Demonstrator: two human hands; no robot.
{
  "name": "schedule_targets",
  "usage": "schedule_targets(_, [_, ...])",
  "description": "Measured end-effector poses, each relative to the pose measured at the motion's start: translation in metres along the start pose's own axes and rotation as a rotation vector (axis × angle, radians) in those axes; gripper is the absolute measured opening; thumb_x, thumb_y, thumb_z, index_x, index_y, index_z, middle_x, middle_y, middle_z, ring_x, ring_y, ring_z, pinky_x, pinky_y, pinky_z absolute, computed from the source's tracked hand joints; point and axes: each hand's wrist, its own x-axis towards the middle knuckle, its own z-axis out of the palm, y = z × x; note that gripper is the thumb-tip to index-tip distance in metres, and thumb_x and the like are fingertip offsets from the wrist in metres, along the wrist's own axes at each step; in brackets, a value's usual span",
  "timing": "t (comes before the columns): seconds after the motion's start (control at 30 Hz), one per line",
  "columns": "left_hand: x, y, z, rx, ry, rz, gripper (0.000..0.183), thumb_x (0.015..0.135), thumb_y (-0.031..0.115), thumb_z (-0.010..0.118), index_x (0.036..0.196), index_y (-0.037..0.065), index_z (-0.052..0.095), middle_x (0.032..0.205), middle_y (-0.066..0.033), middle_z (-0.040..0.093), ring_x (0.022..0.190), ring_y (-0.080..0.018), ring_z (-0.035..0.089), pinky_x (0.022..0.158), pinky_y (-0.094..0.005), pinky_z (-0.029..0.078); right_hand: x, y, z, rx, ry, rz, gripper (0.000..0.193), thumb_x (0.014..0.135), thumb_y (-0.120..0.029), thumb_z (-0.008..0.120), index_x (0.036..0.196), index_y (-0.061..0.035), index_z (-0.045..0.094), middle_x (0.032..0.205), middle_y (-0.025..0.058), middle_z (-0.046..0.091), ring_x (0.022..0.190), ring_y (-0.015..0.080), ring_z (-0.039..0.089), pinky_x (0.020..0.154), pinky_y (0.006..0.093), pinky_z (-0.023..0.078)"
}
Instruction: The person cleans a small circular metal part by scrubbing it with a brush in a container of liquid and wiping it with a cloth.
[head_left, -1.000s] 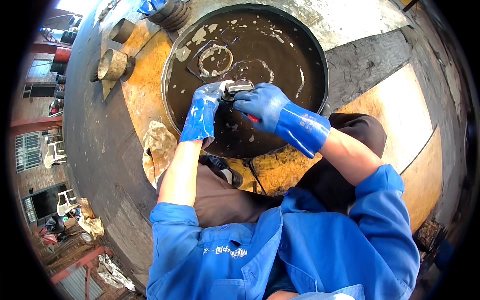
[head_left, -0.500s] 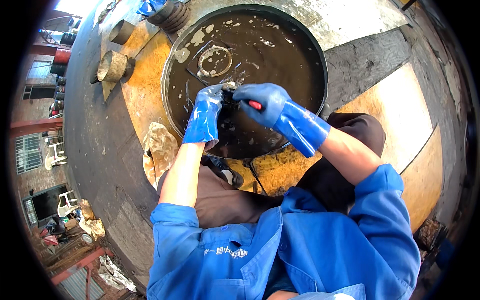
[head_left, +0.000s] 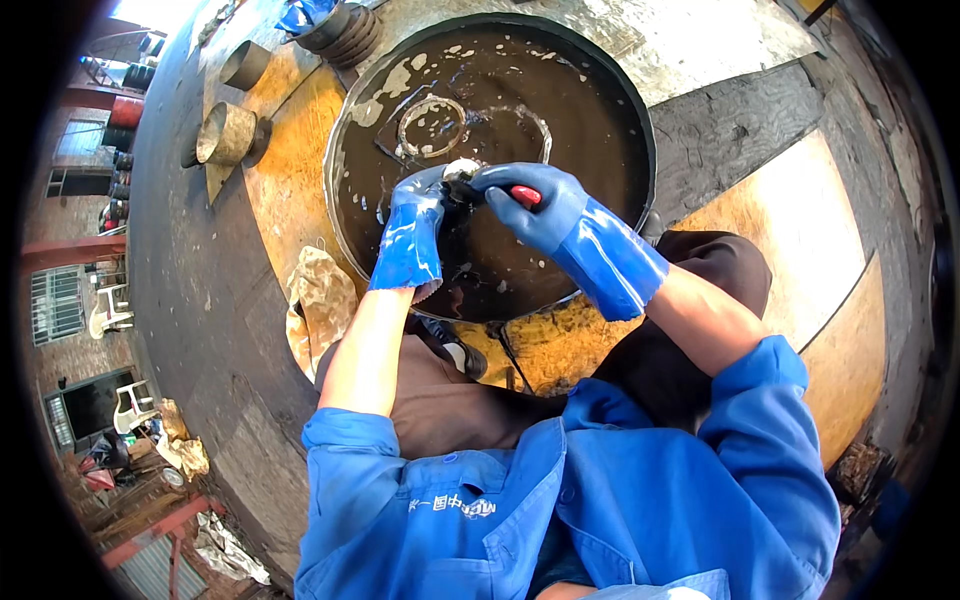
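Above a wide round tub [head_left: 652, 165] of dark, murky liquid, my two hands meet in blue rubber gloves. My left hand [head_left: 420, 187] is closed on a small part, pale on top and dark below [head_left: 461, 168]; its kind is not clear. My right hand [head_left: 535, 200] grips a tool with a red handle [head_left: 525, 196], its working end hidden at the dark part. A thin pale ring [head_left: 401, 130] lies in the liquid beyond my left hand, beside a dark angular frame that is partly under the surface.
Left of the tub stand a short rusty metal cylinder [head_left: 226, 134] and another cylinder [head_left: 245, 65]. Stacked round parts [head_left: 345, 38] sit at the tub's far left. A stained cloth [head_left: 318, 300] lies near my left forearm. My bent knee [head_left: 725, 265] is close to the tub's right side.
My right hand has shifted slightly right, and the red handle has turned with it. The part's pale top shows more plainly. A curved pale streak has appeared on the liquid beyond my hands.
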Motion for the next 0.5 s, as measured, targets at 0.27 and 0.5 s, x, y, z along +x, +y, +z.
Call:
schedule_targets(0.27, [0.003,-0.006,-0.019,0.369,0.217,0.167,0.031,0.100,0.000,0.067,0.130,-0.004,0.072,0.118,-0.0088,0.077,0.103,-0.0160,0.071,0.095,-0.0295,0.056,0.023,0.023,-0.010,0.018,0.121,0.112,0.018,0.096,-0.017,0.073,0.112,-0.0128,0.080,0.107,0.0128,0.079,0.100,0.0259,0.077,0.091,0.0350,0.060])
schedule_targets(0.5, [0.011,-0.003,-0.020,0.255,0.198,0.358,0.032,0.100,0.007,0.074,0.131,-0.002,0.072,0.120,-0.0081,0.077,0.105,-0.0154,0.071,0.095,-0.0284,0.056,0.029,0.019,-0.023,0.034,0.197,0.216,0.019,0.096,-0.018,0.073,0.112,-0.0117,0.080,0.102,0.0111,0.080,0.094,0.0215,0.078,0.088,0.0344,0.060])
